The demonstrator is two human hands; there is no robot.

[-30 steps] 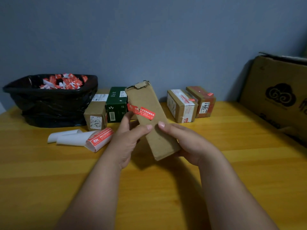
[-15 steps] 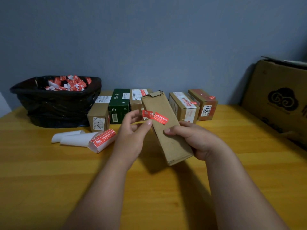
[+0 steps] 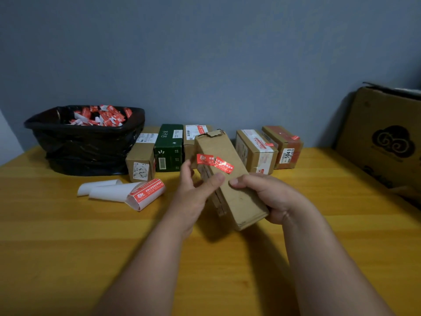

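The carton is held over the desk with its long axis running from near right to far left, gripped at the near end by the right hand, while its left edge is pinched by the curled fingers of the left hand, just short of the red sticker.

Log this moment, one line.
left hand: holds long cardboard box; right hand: grips its near end; red sticker: over its left edge

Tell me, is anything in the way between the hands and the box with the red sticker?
Nothing visible is. Both hands are on the box: the right hand grips its near end, and the left hand pinches its side just below the sticker.
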